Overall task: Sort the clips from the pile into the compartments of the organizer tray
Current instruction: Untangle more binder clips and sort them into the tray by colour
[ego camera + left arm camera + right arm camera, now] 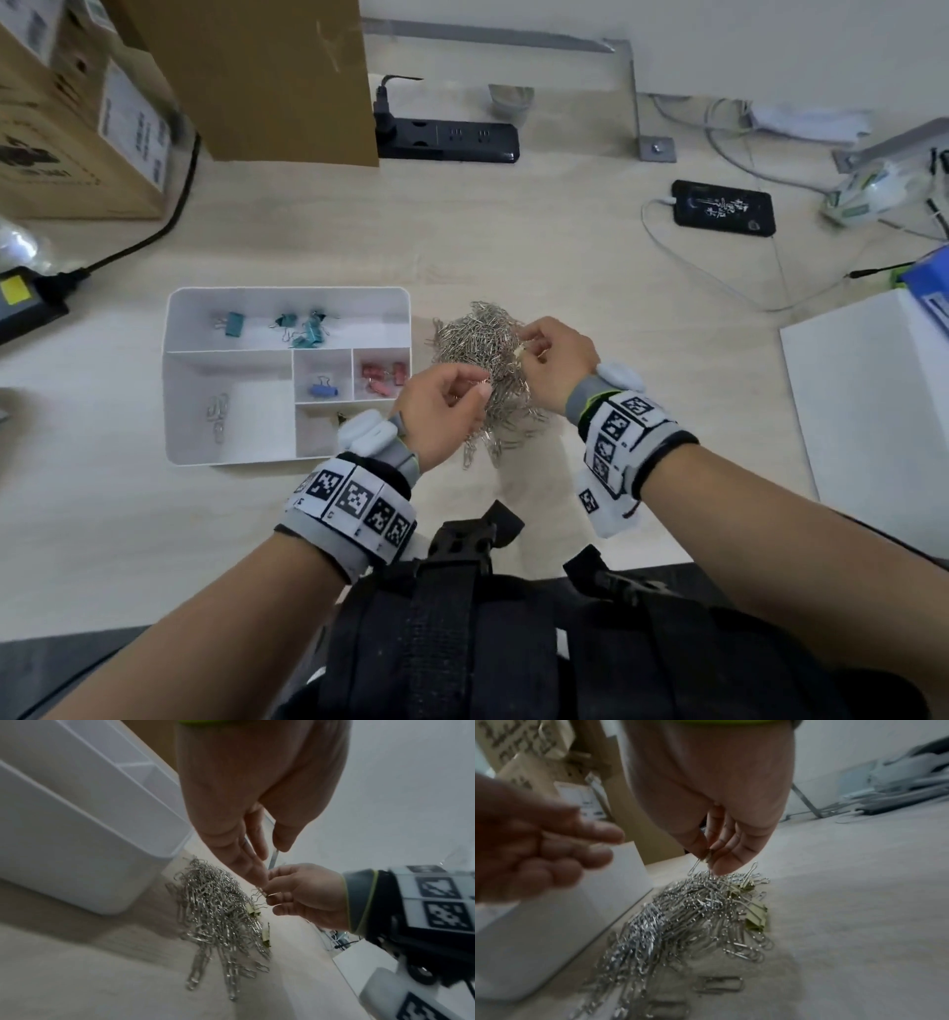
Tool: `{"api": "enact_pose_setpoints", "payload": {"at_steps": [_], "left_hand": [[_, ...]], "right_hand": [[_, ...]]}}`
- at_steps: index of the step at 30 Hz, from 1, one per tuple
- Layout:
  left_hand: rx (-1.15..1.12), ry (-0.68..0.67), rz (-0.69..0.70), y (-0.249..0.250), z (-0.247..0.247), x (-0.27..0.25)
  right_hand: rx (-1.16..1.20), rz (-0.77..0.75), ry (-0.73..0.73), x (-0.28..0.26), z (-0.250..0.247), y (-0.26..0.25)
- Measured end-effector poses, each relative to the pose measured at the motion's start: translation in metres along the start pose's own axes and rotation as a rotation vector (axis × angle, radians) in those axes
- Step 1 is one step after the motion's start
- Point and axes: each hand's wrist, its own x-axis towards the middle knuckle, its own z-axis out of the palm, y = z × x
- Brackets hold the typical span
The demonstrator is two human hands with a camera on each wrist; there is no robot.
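step: picking from pile (482, 360), right of tray (287, 295) on table | right hand (557, 367) pinches pale binder clip (709, 856) | left hand (444, 406) pinches a paper clip | next, likely: lift free, drop into matching compartment

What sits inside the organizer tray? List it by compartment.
In the organizer tray: teal binder clips at the back, silver paper clips front-left, a blue binder clip in the middle, pink binder clips on the right. The left hand covers most of the front-right compartment.

Desk (590, 267): tray (174, 318), clip pile (482, 329), phone (724, 208)
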Motion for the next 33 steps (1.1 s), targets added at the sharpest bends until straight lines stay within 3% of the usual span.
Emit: {"api": "enact_pose_setpoints", "payload": {"at_steps": [3,7,10,14,18,22,28,33], "left_hand": [[-0.092,0.012,-0.084,0.008,0.017,0.007],[-0.174,-0.044,-0.161,0.011,0.037,0.016],[-0.172,-0.055,-0.168,0.009,0.042,0.019],[-0.189,0.015,-0.225,0.004,0.04,0.02],[-0.288,0.07,-0.324,0.0,0.036,0.022],[-0.312,0.066,-0.367,-0.003,0.039,0.02],[-0.236,0.071,-0.403,-0.007,0.045,0.019],[0.199,0.197,-0.214,-0.005,0.056,0.034]], "right_hand": [[0.148,0.018,0.032,-0.004,-0.009,0.01],[0.421,0.012,-0.135,-0.013,-0.017,0.011],[0.491,0.003,-0.215,-0.015,-0.018,0.008],[0.266,0.077,-0.006,0.01,-0.024,0.021],[-0.031,0.117,-0.07,0.028,-0.026,0.027],[-0.098,0.087,-0.086,0.033,-0.012,0.029],[-0.08,0.065,-0.084,0.033,-0.012,0.034],[0.122,0.045,-0.093,0.022,-0.022,0.042]]}}
